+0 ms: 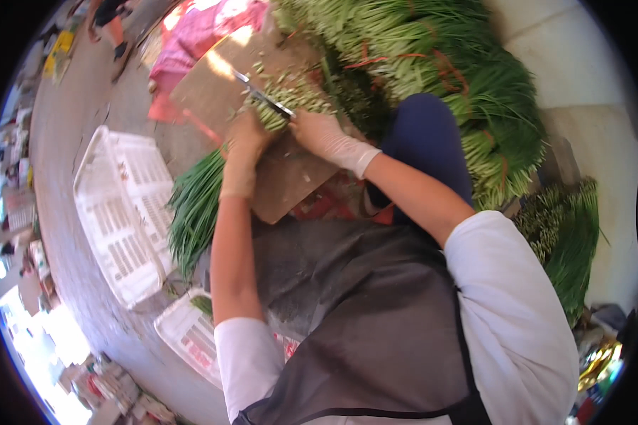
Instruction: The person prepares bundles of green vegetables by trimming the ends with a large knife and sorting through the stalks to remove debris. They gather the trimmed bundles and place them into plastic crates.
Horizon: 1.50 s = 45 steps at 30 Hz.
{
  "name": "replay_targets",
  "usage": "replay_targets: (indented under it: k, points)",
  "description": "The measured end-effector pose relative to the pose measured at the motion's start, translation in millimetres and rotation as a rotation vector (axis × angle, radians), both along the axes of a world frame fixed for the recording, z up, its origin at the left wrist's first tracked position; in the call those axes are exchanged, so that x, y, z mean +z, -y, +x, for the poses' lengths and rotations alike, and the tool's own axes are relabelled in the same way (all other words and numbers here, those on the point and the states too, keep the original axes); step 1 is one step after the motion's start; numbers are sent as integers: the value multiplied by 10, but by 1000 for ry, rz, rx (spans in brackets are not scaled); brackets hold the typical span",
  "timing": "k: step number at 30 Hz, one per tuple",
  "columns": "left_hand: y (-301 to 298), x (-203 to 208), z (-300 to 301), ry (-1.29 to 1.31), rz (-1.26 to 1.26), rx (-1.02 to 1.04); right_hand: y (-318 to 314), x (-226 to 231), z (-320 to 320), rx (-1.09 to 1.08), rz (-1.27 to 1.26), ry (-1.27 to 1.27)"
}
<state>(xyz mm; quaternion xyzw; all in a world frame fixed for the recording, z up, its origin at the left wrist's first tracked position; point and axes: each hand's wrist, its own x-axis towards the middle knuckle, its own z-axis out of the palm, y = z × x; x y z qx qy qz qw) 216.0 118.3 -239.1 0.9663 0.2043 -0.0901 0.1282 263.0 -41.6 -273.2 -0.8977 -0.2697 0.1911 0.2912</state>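
Observation:
A tan cutting board (287, 185) lies tilted in front of my knees, with cut pale-green stalk ends (299, 92) scattered over its far part. My gloved left hand (245, 142) is closed round a bundle of long green chives (196, 198). The leaves hang off the board's left side, and the stalk ends point away from me. In my gloved right hand (322, 133) is a knife (264, 97), its blade slanting to the far left above the stalk ends. Whether the blade touches the bundle is hard to tell.
Large piles of tied chives (439, 67) fill the far right; another bundle (574, 244) leans at the right. White plastic crates (124, 205) stand on the left floor. A pink sack (184, 53) lies beyond the board. Another person's leg (115, 35) shows far left.

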Motion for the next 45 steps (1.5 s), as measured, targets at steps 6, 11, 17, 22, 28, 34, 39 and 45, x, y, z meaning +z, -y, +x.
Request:
replay_targets:
  k: [6,11,17,22,28,34,39,45]
  points:
    - [58,213,-418,175,-245,-148,79,-106,92,-75,-230,538]
    - [-567,363,-764,239,-261,67,845,1083,255,195,64,333]
    - [-532,1301,38,266,-478,307,3162,780,1157,-212,-459,450]
    - [-887,319,725,270,-636,50,3692,-263,1566,308,-658,761]
    - [-749,-72,644,395,15,-184,3734,-252,1604,412,-544,686]
    - [-451,339,24,441,-461,-25,4087,599,1644,-18,-292,818]
    - [1283,1480,129,506,-871,-159,3700,1888,2031,-393,64,1136]
    - [1802,2773,237,1081,-749,-469,1534,3525,718,-275,652,1392]
